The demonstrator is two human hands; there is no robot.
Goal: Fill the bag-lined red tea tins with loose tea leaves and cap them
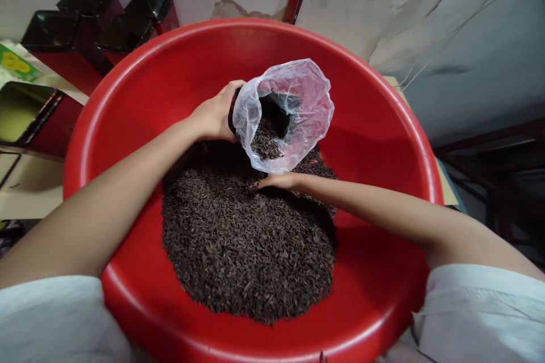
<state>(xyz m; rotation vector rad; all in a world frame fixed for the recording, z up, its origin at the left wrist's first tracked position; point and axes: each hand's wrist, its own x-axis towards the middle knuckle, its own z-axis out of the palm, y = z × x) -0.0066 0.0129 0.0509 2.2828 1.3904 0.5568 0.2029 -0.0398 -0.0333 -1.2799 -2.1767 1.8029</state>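
My left hand [219, 113] is closed around a dark tin [233, 112], tilted with its mouth toward me. A clear plastic bag [309, 96] lines the tin and flares out over its rim. Some dark loose tea leaves [266, 142] lie inside the bag. Below the bag's lower edge, my right hand [279, 181] reaches into the heap of tea leaves [251, 244]. One digit shows at the leaves, while its other fingers are hidden. The heap spreads over the bottom of a large red basin [374, 278].
Several dark red tins with black rims, among them an open tin [51, 119], stand left of the basin. A green and yellow packet [19, 65] lies behind them. A peeling wall [383, 5] rises behind the basin, and a dark frame [494, 153] stands at right.
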